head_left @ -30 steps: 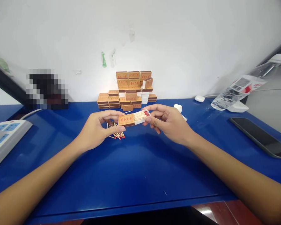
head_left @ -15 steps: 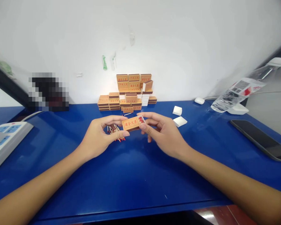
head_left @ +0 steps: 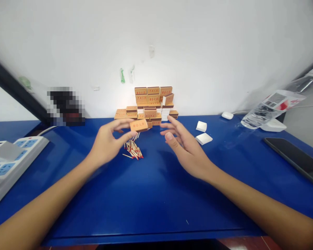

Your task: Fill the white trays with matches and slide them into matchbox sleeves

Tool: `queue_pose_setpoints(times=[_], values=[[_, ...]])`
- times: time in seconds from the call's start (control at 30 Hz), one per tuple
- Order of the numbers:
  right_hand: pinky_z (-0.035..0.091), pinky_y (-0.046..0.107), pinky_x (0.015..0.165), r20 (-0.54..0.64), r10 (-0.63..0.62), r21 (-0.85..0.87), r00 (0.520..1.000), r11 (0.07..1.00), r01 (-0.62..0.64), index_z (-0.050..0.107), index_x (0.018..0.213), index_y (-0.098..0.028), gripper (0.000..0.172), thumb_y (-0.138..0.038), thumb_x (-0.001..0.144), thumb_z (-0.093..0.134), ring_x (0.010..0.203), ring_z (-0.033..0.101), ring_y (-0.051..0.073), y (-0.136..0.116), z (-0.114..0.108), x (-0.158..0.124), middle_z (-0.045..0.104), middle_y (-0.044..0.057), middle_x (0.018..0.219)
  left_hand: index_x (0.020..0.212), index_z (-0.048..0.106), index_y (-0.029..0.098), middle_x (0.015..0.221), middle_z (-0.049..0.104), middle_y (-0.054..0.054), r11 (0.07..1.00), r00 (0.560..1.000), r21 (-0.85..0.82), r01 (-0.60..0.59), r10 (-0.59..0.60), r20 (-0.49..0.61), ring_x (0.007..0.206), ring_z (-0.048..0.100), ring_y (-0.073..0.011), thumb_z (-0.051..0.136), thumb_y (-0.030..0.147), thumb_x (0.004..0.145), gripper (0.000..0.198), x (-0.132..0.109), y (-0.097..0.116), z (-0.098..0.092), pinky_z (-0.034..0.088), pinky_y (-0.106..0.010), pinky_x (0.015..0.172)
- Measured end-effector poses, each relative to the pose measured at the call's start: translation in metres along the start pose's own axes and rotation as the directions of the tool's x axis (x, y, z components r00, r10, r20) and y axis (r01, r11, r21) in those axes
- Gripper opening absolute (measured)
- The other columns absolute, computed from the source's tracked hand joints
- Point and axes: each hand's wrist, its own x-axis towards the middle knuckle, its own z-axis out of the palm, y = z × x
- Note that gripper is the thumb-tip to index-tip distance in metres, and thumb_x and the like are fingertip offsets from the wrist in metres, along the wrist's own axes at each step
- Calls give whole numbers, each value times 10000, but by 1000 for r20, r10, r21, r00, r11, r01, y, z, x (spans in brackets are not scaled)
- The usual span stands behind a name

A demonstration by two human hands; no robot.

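A: Starting wide, what fills the frame?
B: A blue table (head_left: 156, 194) across the lower half, with a pile of matchboxes (head_left: 151, 104) stacked against the wall at upper centre.
A: And the hands?
B: The left hand (head_left: 106, 142), left of centre, pinches one matchbox (head_left: 138, 125) between thumb and fingertips. It is held above the table, just in front of the pile, and looks closed. The right hand (head_left: 185, 147), right of centre, is spread and slack with nothing in it, near the box but apart from it.
A: How would that box handle?
B: Very light, I'd judge. It's thin card that dents under a hard squeeze. It's best pinched across its long edges, so the sleeve can't slip along the tray.
A: Anything smaller?
B: Loose matches (head_left: 133, 151) lie heaped on the table just below the left fingers. They're thin sticks and probably brittle.
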Motion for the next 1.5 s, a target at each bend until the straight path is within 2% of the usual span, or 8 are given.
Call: queue_pose_setpoints(times=[0.3,0.57,0.7,0.9,1.07,1.23,1.4,1.5], values=[[546,440,865,-82,-147,-305,986,945,116,645,1234,-225,328,-468,1028,566,1038,674,265,12,-22,16,702,127,1214,1211,692,190,1255,751,-127,950,992,304,78,-42,-122,1170,691,-287,674,505,907,438,66,-75,-40,519,-382,1001],[522,407,831,-32,-231,-431,972,881,195,693,1062,-225,188,-361,1014,572,944,667,232,10,-26,18,711,85,1049,1238,732,162,1042,779,-109,928,986,358,107,-52,-160,956,708,-266,733,512,835,534,93,-81,-32,518,-392,942],[509,404,794,-55,-234,-564,971,809,163,700,920,-228,171,-340,981,586,870,674,242,13,-47,30,739,78,939,1124,744,159,1003,786,-116,919,978,369,141,-70,-198,934,721,-267,762,502,816,461,93,-79,-25,523,-391,914],[482,406,731,20,37,-842,999,539,-3,755,941,-199,232,-399,882,654,817,677,274,24,-132,45,752,109,907,1168,715,162,1061,789,-113,910,967,378,169,-79,-244,973,722,-275,727,498,862,455,80,-70,-25,527,-398,914],[521,384,789,253,345,-802,904,597,-3,783,1130,-255,468,-449,704,785,966,671,291,33,-177,43,721,98,1078,1149,731,179,1059,792,-83,876,968,481,26,98,-231,978,711,-265,694,438,908,355,47,-33,-22,522,-410,938],[505,398,861,326,366,-796,872,603,44,785,1081,-236,418,-497,756,758,998,635,294,18,-152,42,680,107,1083,1043,752,211,978,789,-29,883,952,387,-266,304,-39,939,705,-202,696,374,948,197,8,6,-8,526,-353,890],[475,348,862,547,183,-601,817,765,231,745,1106,-222,332,-415,837,771,975,624,232,-17,-72,20,688,72,1107,1133,743,196,974,748,-55,851,898,325,-413,319,304,906,656,-225,728,532,919,399,-32,28,11,537,-393,851],[453,331,811,612,132,-556,780,774,305,739,1087,-215,297,-377,847,804,942,612,217,-30,-36,7,691,45,1006,1122,746,168,941,701,-79,795,851,362,-487,337,404,896,640,-263,735,638,864,537,-50,32,21,534,-463,864]])
